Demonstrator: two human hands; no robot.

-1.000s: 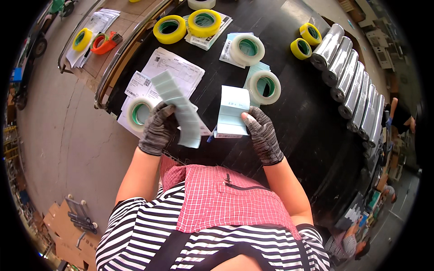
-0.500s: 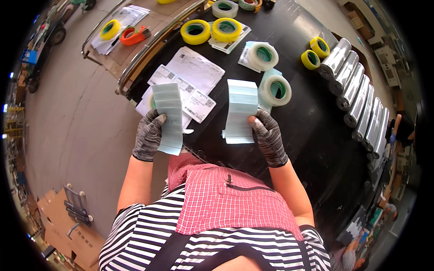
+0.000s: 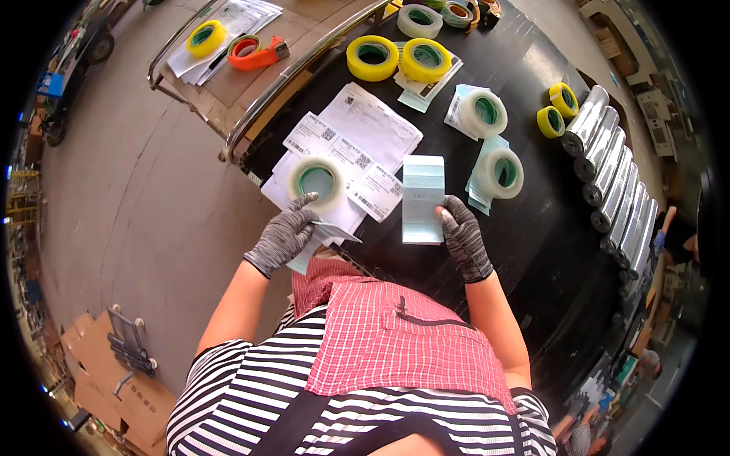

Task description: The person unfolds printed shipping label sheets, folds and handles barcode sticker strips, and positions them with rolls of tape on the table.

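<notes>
- Pale-blue creased strip (image 3: 423, 182): upright in the right hand (image 3: 465, 242), pinched at its right edge between thumb and fingers, with most of its face lying left of the fingertips.
- Second pale-blue strip (image 3: 303, 258): held by the left hand (image 3: 281, 239), folded, one part below the fingers and another jutting to their right; the grip itself is partly hidden.
- One left finger points out over the near rim of a clear tape roll (image 3: 313, 161); whether it touches cannot be told.
- White printed labels (image 3: 378, 191) lie beyond the left fingers and between the two hands, on white papers (image 3: 380, 125).
- Two more clear rolls (image 3: 518, 173) sit beyond the right fingers, to their right, on the black surface (image 3: 532, 220).
- Two large yellow rolls (image 3: 372, 74) lie farther beyond both hands.
- Silver rolls (image 3: 608, 156) line up well to the right of the right fingers.
</notes>
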